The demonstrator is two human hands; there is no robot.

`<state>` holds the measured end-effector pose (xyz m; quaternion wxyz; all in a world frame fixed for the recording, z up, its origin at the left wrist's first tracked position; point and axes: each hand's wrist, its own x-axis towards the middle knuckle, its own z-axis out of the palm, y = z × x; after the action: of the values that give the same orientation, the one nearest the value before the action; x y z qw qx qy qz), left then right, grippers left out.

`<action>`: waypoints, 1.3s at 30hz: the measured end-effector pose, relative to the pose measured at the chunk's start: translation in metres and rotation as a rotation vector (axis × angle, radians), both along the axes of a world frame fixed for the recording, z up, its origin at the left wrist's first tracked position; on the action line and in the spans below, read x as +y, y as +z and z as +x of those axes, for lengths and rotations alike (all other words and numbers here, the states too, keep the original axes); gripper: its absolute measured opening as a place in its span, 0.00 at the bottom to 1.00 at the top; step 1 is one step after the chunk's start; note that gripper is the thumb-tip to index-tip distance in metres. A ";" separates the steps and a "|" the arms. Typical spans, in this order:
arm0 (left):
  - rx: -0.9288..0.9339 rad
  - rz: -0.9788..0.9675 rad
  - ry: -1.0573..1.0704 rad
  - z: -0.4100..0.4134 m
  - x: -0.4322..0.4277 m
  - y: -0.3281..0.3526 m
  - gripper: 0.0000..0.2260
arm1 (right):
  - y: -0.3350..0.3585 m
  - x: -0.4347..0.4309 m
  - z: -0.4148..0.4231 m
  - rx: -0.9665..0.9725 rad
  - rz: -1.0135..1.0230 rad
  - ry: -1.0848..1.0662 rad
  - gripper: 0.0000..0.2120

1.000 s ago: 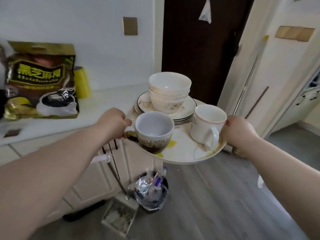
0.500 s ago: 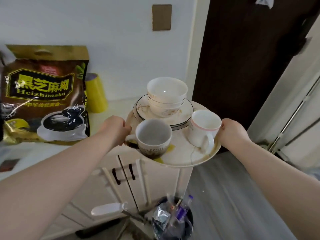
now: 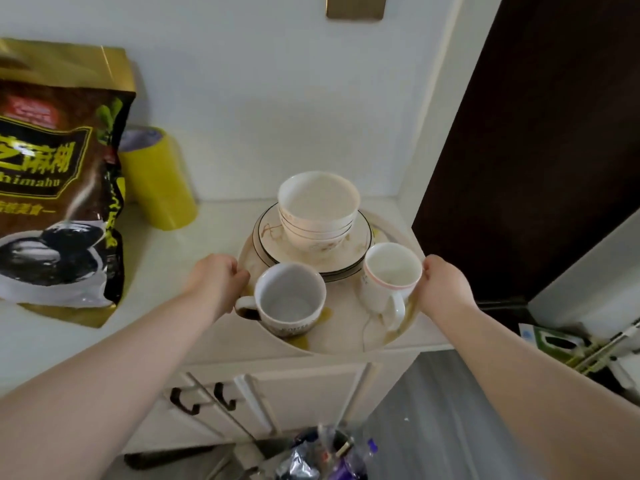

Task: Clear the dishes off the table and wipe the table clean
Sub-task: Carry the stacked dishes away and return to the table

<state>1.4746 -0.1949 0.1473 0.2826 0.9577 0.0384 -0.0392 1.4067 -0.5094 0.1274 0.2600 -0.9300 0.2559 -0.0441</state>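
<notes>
A round cream tray (image 3: 341,336) with yellow stains is over the right end of a white counter (image 3: 194,251). My left hand (image 3: 216,280) grips its left rim and my right hand (image 3: 443,289) grips its right rim. On the tray stand a dark-banded coffee mug (image 3: 289,301) at the front left, a white mug with a pink rim (image 3: 388,277) at the right, and stacked bowls (image 3: 317,211) on stacked plates (image 3: 360,249) at the back. I cannot tell whether the tray rests on the counter or hovers just above it.
A large brown and gold food bag (image 3: 57,188) and a yellow roll (image 3: 156,178) stand on the counter at the left. A dark door (image 3: 540,140) is to the right. Cabinet doors with black handles (image 3: 204,400) and a full bin (image 3: 325,455) are below.
The tray with the dishes has moved forward from beside the counter to over its right end. Both hands have kept their grip on the rim.
</notes>
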 end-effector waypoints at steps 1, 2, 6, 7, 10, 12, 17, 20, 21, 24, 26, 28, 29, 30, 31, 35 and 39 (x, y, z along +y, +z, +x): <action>-0.005 0.004 0.006 0.005 0.000 -0.005 0.18 | -0.003 -0.001 0.006 0.009 0.004 0.012 0.06; -0.005 0.010 0.015 0.009 -0.001 -0.008 0.18 | -0.006 -0.003 0.012 0.019 0.003 0.023 0.06; 0.026 0.050 0.028 0.021 -0.004 -0.018 0.16 | -0.016 -0.009 0.030 0.068 -0.020 0.060 0.05; 0.036 0.065 0.032 0.024 -0.005 -0.020 0.15 | -0.018 -0.011 0.034 0.073 -0.025 0.063 0.05; 0.057 0.107 0.038 0.031 -0.008 -0.025 0.14 | -0.021 -0.014 0.042 0.079 -0.043 0.069 0.05; 0.066 0.124 0.038 0.033 -0.009 -0.027 0.14 | -0.021 -0.016 0.045 0.097 -0.066 0.070 0.05; 0.142 0.203 0.032 0.034 -0.015 -0.027 0.14 | -0.013 -0.016 0.047 0.212 -0.187 0.091 0.02; 0.224 0.251 -0.066 0.038 -0.011 -0.015 0.17 | 0.000 -0.017 0.042 0.297 -0.285 0.135 0.06; 0.238 0.260 -0.087 0.040 -0.008 -0.009 0.20 | 0.005 -0.019 0.039 0.287 -0.288 0.123 0.09; 0.156 0.308 -0.065 0.048 0.001 0.020 0.24 | 0.020 -0.024 0.021 0.172 -0.235 0.017 0.15; 0.018 0.295 -0.066 0.053 0.004 0.042 0.21 | 0.034 -0.023 0.001 0.120 -0.211 -0.042 0.13; -0.142 0.196 -0.093 0.053 0.000 0.063 0.17 | 0.049 -0.020 -0.023 0.016 -0.124 -0.142 0.12; -0.213 0.131 -0.129 0.049 -0.005 0.073 0.15 | 0.058 -0.016 -0.036 -0.036 -0.099 -0.177 0.12; -0.268 0.061 -0.189 0.044 -0.012 0.083 0.14 | 0.064 -0.011 -0.053 -0.080 -0.089 -0.206 0.12; -0.298 -0.004 -0.270 0.035 -0.020 0.093 0.12 | 0.071 -0.003 -0.071 -0.117 -0.093 -0.229 0.12; -0.277 -0.106 -0.758 -0.026 -0.065 0.116 0.06 | 0.097 0.036 -0.145 -0.198 -0.081 -0.295 0.10; -0.240 -0.069 -1.264 -0.137 -0.098 0.125 0.03 | 0.117 0.088 -0.265 -0.198 -0.105 -0.457 0.14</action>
<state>1.3372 -0.2930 0.2727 0.2379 0.7836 -0.5665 -0.0918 1.1418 -0.4218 0.2441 0.2186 -0.8514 0.4302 -0.2056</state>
